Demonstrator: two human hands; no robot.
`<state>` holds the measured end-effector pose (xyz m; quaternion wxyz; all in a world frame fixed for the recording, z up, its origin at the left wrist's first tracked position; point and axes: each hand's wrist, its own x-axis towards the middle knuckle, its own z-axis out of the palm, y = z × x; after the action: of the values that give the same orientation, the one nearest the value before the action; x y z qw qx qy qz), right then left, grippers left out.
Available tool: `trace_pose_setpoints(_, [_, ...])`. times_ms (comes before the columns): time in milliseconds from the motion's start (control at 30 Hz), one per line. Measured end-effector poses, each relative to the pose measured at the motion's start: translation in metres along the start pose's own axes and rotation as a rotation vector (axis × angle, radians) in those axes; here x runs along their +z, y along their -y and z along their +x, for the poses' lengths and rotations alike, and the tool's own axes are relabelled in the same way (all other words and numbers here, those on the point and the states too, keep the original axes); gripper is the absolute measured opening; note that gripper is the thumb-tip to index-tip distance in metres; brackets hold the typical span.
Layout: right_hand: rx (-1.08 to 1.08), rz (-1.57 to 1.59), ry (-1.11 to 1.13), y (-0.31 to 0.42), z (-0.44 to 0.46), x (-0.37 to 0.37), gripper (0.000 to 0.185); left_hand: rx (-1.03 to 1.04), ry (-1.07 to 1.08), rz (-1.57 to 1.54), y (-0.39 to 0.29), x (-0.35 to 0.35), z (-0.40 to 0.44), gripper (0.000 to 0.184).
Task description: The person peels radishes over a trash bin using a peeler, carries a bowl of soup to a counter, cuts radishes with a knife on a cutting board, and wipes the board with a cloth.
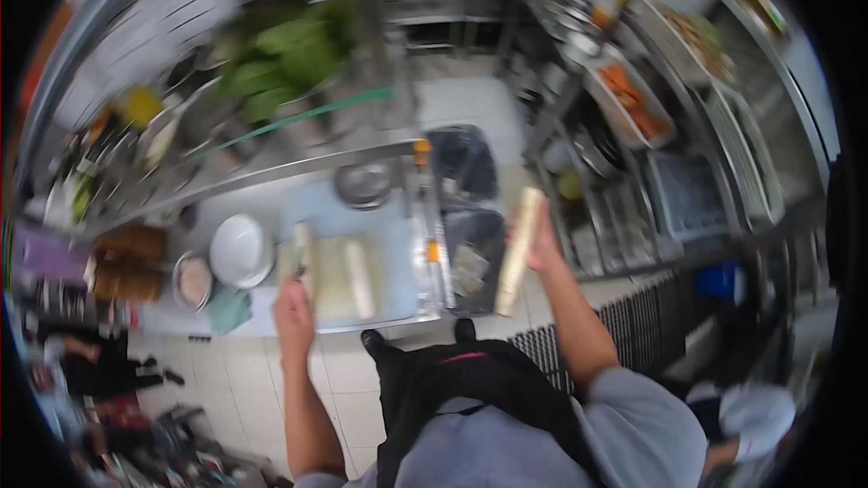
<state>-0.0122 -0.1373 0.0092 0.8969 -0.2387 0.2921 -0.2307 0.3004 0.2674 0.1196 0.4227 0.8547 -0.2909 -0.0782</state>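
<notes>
My right hand (545,239) grips a long, cream-coloured stick-shaped piece of food (516,258), held upright beside the black bins. Its exact kind is blurred. At the counter's front edge, my left hand (292,312) is closed; a small dark thing shows at its fingertips, too smeared to name. Just beyond that hand a pale stick (303,239) lies on the cutting board (398,221). Another whitish stick (359,278) rests to its right, apart from both hands, on a yellowish-green area of the board.
Left of the board stand a white bowl (241,251), a smaller bowl of pinkish food (193,281) and a green cloth (231,310). A metal bowl (363,185) sits behind. Black bins (463,163) adjoin the counter. Leafy greens (289,59) fill the shelf above. Another person (755,416) is at lower right.
</notes>
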Motion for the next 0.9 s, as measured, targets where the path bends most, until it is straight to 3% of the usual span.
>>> trace_pose_setpoints(33, [-0.022, -0.126, -0.144, 0.005, -0.008, 0.03, 0.077, 0.186, 0.083, -0.036, -0.05, 0.042, -0.006, 0.032])
trace_pose_setpoints(67, [-0.01, -0.147, -0.138, 0.003, -0.004, 0.035, 0.079, 0.361, 0.172, -0.084, -0.1, 0.082, -0.013, 0.029])
trace_pose_setpoints(133, [0.002, -0.163, -0.105, 0.003, -0.002, 0.039, 0.081, 0.421, 0.336, 0.024, -0.159, 0.138, -0.013, 0.029])
trace_pose_setpoints(300, [-0.026, -0.236, -0.046, 0.001, -0.002, 0.035, 0.084, 0.39, 0.389, 0.212, -0.221, 0.216, 0.009, 0.029])
trace_pose_setpoints(833, [-0.064, -0.282, -0.092, 0.016, 0.002, -0.005, 0.077, 0.411, 0.381, 0.411, -0.237, 0.288, 0.0, 0.025])
trace_pose_setpoints(900, [-0.167, -0.088, -0.216, 0.028, 0.016, -0.006, 0.075, 0.428, 0.432, 0.395, -0.214, 0.297, -0.024, 0.025])
